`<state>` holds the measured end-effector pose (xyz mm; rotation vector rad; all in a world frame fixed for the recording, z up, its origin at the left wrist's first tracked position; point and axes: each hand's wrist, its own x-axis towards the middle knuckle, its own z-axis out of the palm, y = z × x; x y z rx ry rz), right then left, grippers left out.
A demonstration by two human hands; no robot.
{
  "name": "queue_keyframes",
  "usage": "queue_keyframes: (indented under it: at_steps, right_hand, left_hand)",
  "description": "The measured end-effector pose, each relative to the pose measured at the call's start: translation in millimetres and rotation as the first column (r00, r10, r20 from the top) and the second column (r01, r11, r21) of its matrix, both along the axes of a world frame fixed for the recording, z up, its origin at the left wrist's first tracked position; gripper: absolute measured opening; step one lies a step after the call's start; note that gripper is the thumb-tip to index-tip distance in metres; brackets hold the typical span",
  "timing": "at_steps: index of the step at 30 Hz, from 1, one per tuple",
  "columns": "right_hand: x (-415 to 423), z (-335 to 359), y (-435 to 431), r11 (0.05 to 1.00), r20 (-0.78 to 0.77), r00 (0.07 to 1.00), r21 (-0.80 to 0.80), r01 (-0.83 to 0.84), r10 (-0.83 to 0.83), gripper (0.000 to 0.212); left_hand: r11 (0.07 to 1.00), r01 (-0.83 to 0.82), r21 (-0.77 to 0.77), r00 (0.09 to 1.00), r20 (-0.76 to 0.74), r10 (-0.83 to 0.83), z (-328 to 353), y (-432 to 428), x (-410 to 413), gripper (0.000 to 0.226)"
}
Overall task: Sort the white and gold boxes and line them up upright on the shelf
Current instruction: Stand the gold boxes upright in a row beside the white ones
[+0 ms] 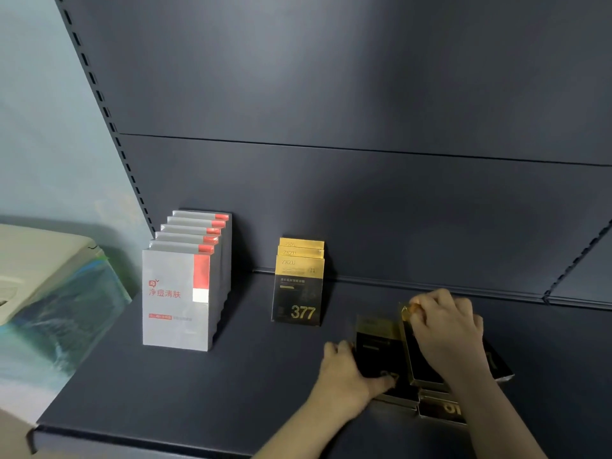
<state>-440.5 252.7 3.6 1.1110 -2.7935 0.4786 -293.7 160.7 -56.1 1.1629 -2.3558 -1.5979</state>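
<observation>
- The shelf [165, 385] gives you a wide bare stretch of matte dark board along its front edge and between the two upright rows; its rounded front lip lies well clear of both rows.
- The white boxes [185, 286] stand upright at the left in one file running back to the rear panel, six of them, glossy flat cartons with a red stripe.
- The gold boxes [299, 286] stand upright near the middle, three in file, gold tops over black fronts, well apart from the white row.
- At the right a loose heap of gold-and-black boxes [440, 405] lies flat, perhaps four; motion blur makes the count unsure.
- Your left hand [347, 376] rests on a flat box [374, 346], fingers curled over its near edge.
- Your right hand [447, 329] pinches the top corner of a tilted box [420, 369], its grip closed on that corner.
</observation>
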Motion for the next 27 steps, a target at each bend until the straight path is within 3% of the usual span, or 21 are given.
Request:
queue_keyframes:
  at_steps: [8,12,18,21,27]
  right_hand:
    - [1,1,1,1.000,-0.018,1.000,-0.006,-0.007,0.007,0.028]
    - [1,2,1,1.000,-0.012,1.000,0.001,-0.001,0.001,0.028]
    - [-1,0,0,1.000,-0.010,1.000,0.012,0.004,-0.004,0.029]
    - [0,1,-2,1.000,-0.016,1.000,0.027,0.013,-0.013,0.030]
    - [1,3,-1,0.999,0.005,1.000,0.036,0.014,-0.014,0.030]
  left_hand:
    - [0.986,-0.152,0.061,0.979,-0.125,0.159,-8,-15,11,0.037]
    - [0.940,-0.218,0.262,0.935,-0.220,0.278,-9,-27,25,0.027]
    - [0.832,-0.407,0.377,0.705,-0.450,0.548,-11,-68,67,0.030]
    - [0.813,-0.499,0.300,0.671,-0.460,0.582,-11,-84,72,0.028]
    - [0.837,-0.547,-0.018,0.788,-0.350,0.507,-9,-98,56,0.018]
